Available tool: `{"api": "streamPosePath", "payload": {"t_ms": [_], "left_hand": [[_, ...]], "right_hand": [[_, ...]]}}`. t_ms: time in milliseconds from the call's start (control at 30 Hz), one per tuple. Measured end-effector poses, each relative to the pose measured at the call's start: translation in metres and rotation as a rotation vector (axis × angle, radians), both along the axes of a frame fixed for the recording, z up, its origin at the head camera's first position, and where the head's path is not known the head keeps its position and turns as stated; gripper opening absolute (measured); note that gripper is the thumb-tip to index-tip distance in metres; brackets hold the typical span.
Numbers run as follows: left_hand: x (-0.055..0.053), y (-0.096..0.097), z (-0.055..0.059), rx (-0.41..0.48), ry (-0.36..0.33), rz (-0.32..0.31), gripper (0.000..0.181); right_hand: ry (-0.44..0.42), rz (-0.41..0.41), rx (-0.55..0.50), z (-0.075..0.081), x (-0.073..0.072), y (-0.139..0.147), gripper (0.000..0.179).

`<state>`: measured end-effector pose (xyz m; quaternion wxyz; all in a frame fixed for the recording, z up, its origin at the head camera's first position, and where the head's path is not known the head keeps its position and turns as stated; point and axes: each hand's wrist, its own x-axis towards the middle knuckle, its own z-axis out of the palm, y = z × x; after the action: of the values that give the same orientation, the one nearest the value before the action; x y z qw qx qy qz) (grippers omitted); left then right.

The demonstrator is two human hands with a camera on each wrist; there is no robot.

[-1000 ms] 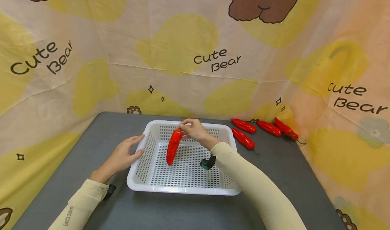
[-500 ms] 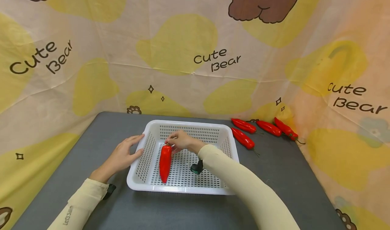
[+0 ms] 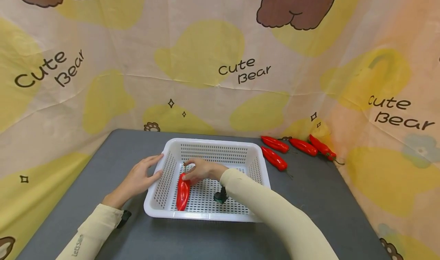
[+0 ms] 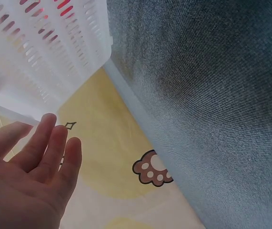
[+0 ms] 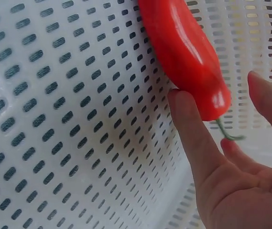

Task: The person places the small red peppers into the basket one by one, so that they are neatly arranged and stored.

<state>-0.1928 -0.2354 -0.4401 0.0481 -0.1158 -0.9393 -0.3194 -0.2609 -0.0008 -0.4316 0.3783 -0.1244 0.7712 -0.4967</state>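
Note:
A red chili pepper (image 3: 183, 193) lies lengthwise at the left side of a white perforated plastic basket (image 3: 206, 215), its green stem toward the back. My right hand (image 3: 201, 171) is inside the basket at the pepper's stem end. In the right wrist view a digit touches the side of the pepper (image 5: 188, 52), while the other fingers stand spread apart around the stem, not closed on it. My left hand (image 3: 139, 176) rests against the basket's left rim, with its fingers extended; the left wrist view shows the fingertips at the basket's edge.
Several more red chili peppers lie on the grey table (image 3: 220, 241) beyond the basket's right side, including a near pepper (image 3: 274, 158) and a far-right pepper (image 3: 322, 147). A printed cloth (image 3: 192, 53) hangs behind the table and along its sides.
My right hand has moved left and lowered the chili pepper into the basket, and its fingers have spread from the stem. My left hand has stayed at the rim.

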Motion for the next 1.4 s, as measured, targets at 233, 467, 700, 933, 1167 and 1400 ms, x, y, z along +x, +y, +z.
{"api": "streamPosePath", "payload": {"t_ms": [233, 467, 700, 933, 1167, 1400], "left_hand": [[0.000, 0.000, 0.000, 0.007, -0.007, 0.003, 0.062], [0.001, -0.001, -0.002, 0.005, 0.016, -0.006, 0.061], [0.002, 0.000, -0.001, 0.007, 0.011, 0.005, 0.062], [0.003, -0.001, 0.000, 0.008, 0.017, 0.009, 0.062], [0.004, -0.006, 0.000, 0.007, 0.036, 0.002, 0.060], [0.004, -0.006, 0.001, 0.010, 0.032, -0.004, 0.060]], "right_hand": [[-0.041, -0.009, -0.017, -0.001, 0.001, 0.003, 0.070], [-0.046, 0.011, 0.033, 0.002, 0.003, 0.009, 0.072], [0.075, 0.028, 0.096, 0.009, 0.004, 0.017, 0.062], [0.144, 0.042, 0.107, 0.013, 0.001, 0.030, 0.055], [0.148, 0.043, 0.056, 0.024, -0.003, 0.045, 0.053], [0.160, 0.072, 0.033, 0.035, -0.004, 0.058, 0.052]]}}
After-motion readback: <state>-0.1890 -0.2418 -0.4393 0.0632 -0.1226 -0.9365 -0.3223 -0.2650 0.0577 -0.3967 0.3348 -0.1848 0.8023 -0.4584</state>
